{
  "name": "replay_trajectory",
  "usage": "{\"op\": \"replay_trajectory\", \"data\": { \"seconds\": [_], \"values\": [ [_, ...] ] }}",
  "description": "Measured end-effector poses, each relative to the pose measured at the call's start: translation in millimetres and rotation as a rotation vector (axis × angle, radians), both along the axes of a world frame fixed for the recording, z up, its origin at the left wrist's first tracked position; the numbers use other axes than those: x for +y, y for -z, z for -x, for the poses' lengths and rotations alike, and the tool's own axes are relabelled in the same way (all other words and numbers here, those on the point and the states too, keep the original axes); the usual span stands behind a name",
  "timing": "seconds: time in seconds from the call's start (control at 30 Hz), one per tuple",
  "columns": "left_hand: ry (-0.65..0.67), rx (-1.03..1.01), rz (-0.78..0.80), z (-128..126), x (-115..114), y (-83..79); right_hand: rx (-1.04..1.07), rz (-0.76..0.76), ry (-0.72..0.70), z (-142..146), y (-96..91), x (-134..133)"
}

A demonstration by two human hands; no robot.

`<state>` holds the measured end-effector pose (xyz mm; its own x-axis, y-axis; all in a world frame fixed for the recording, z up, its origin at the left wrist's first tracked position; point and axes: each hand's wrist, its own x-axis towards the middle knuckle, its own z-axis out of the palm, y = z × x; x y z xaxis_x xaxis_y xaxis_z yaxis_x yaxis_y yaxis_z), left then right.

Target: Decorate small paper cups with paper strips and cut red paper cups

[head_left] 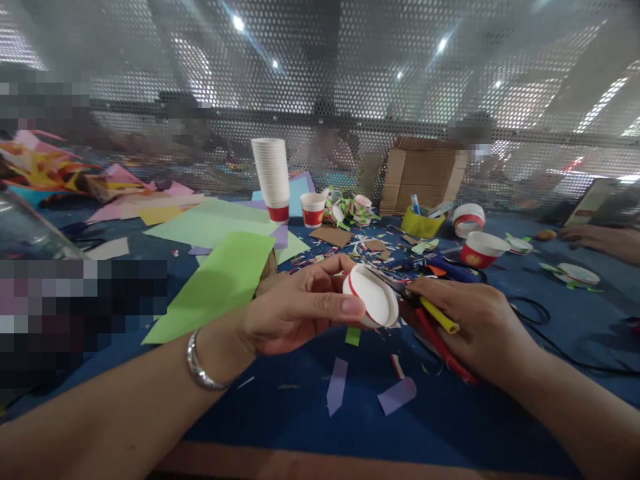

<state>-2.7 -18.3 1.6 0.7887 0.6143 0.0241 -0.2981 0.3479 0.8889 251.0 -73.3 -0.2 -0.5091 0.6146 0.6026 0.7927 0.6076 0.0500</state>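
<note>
In the head view, my left hand [305, 307] grips a cut-down paper cup [383, 303], white inside with a red band, between thumb and fingers. The cup is tilted, its open side facing me. My right hand [465, 320] is closed around scissors [423, 317] with one red and one yellow handle. Their dark blades reach the cup's upper right rim; the tips are hard to make out. Below the cup lie a small green paper piece [353, 335] and two purple paper pieces, one pointed [337, 387] and one rounded [397, 395].
Green paper sheets [220, 280] lie at left. Behind stand a tall stack of paper cups [271, 173], a red-white cup [313, 210] and a cardboard box [423, 177]. At right are another cup [483, 250], a black cable [537, 313] and another person's hand [600, 240]. Paper scraps litter the blue table.
</note>
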Motion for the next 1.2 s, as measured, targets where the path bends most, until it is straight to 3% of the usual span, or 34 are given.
{"op": "replay_trajectory", "data": {
  "seconds": [0.4,0.7,1.0,1.2],
  "values": [
    [0.059,-0.017,0.019,-0.7,0.4,0.7,0.026,0.041,-0.054,0.3,0.9,-2.4],
    [0.143,-0.087,0.031,0.5,3.2,0.4,0.032,0.004,0.009,-2.9,8.4,-2.6],
    [-0.07,0.011,0.021,-2.4,-7.7,-4.6,-0.007,0.004,0.04,1.9,2.6,-0.3],
    [-0.09,0.017,-0.039,-3.0,-6.8,-3.4,0.018,-0.014,0.016,7.1,-3.6,0.9]
  ]
}}
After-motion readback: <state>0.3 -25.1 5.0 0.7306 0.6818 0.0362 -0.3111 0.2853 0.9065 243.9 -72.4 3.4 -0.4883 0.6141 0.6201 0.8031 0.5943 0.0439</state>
